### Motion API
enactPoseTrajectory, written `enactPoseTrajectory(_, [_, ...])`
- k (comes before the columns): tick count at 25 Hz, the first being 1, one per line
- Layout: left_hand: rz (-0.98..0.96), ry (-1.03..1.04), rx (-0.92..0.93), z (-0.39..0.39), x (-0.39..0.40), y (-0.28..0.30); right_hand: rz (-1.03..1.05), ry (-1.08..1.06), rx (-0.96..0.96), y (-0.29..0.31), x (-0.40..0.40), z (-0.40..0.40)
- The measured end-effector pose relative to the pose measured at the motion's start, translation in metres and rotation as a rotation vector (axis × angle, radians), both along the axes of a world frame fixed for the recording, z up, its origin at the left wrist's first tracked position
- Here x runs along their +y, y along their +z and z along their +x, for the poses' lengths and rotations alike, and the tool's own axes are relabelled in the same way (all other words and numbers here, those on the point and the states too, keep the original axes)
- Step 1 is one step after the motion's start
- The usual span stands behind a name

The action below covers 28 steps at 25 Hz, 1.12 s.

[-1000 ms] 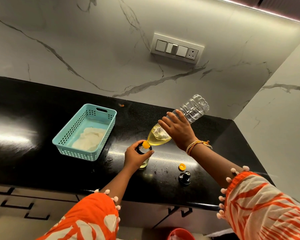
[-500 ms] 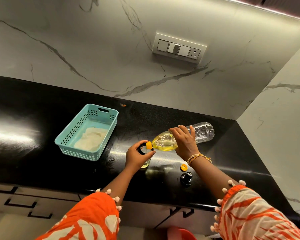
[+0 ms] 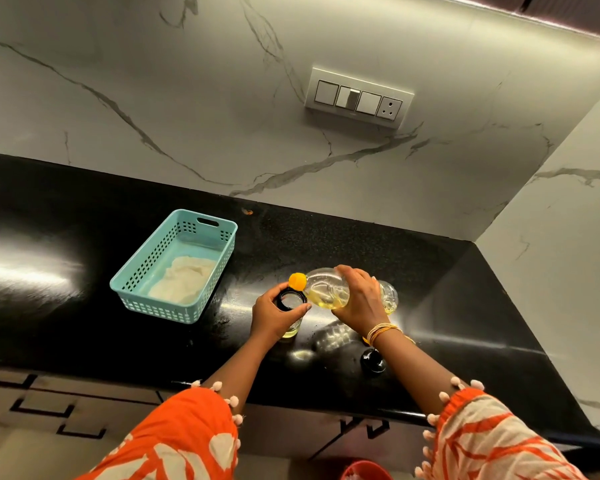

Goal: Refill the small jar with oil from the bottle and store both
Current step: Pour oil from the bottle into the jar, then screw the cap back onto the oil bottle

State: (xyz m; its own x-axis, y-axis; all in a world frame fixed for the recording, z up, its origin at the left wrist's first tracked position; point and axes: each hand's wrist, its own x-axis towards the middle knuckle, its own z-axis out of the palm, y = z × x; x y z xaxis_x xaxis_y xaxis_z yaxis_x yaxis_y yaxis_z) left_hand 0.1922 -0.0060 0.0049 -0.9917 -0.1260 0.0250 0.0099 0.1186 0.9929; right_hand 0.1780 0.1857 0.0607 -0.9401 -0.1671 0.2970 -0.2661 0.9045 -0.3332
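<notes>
A small glass jar (image 3: 291, 303) with a black rim stands open on the black counter (image 3: 84, 323), with yellow oil at its bottom. My left hand (image 3: 274, 315) grips it round the side. My right hand (image 3: 359, 301) holds a clear plastic oil bottle (image 3: 326, 289) by its middle, tipped roughly level, its orange neck (image 3: 297, 280) just above and behind the jar's mouth. Yellow oil lies in the bottle's lower half. The jar's black lid (image 3: 372, 361) sits on the counter near my right wrist. The bottle's cap is hidden behind my wrist.
A teal perforated basket (image 3: 146, 292) with a white cloth inside stands to the left of the jar. The marble wall with a switch panel (image 3: 359, 98) rises behind, and a side wall closes the counter on the right. Something red (image 3: 366, 471) sits low on the floor.
My right hand has swung the bottle down from a steep pouring tilt to about level. Its orange neck has lifted off the jar's mouth. My left hand still holds the jar.
</notes>
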Motion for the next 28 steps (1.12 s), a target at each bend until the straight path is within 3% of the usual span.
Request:
enactPoseTrajectory(11, [-0.004,-0.013,-0.011,-0.001,0.000,-0.001,-0.506,-0.117,0.086,0.032,-0.009,0.006])
enactPoseTrajectory(16, [-0.032,-0.012,-0.014,-0.001,0.000,-0.001,-0.762,-0.236,0.007,0.016,-0.013,0.009])
enactPoseTrajectory(23, [-0.121,-0.038,0.008,0.001,-0.002,0.003,-0.829,-0.236,-0.014,0.006,-0.019,0.020])
enactPoseTrajectory(28, [-0.335,-0.085,-0.060,-0.004,-0.003,0.020,-0.843,-0.187,-0.148,0.008,-0.013,0.025])
